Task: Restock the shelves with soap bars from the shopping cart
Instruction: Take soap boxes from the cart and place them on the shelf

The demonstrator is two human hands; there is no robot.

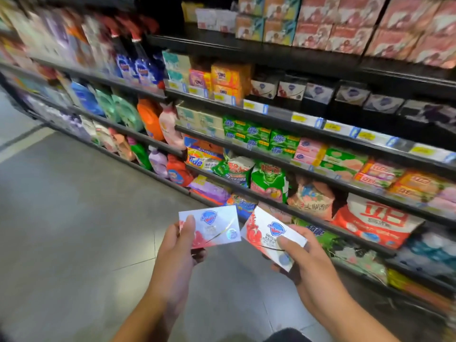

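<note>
While both forearms reach forward over the grey floor (74,218), each hand carries one boxed soap bar in front of the store shelving. The left hand (179,245), at about 6 o'clock in the view, is closed on the left soap box (211,225): the thumb lies across the box's near-left face and the fingers curl beneath it. This box is white with a blue shield logo, a red patch at its lower left corner and a round shiny seal at its lower right; it is held nearly flat, face up. The right hand (299,257), at about 5 o'clock, is closed on the right soap box (270,236) — thumb pressed on the top face, fingers wrapped underneath. That box bears the same blue shield and a red fruit picture at its left end, and it is tilted, with its left end raised toward the shelves. The two boxes lie just beside each other, corners close but apart.

Behind the hands, from 9 o'clock round to 3 o'clock, run the black shelves (283,117) with yellow price tags along their edges. At about 2 o'clock, a row of dark display trays (318,93) holds similar shield-marked boxes. Green soap packs (256,137) sit near the centre, large detergent bags (370,220) at 3 o'clock, and bottles (148,119) at 10 o'clock — these are blurred. No cart shows in the view.
</note>
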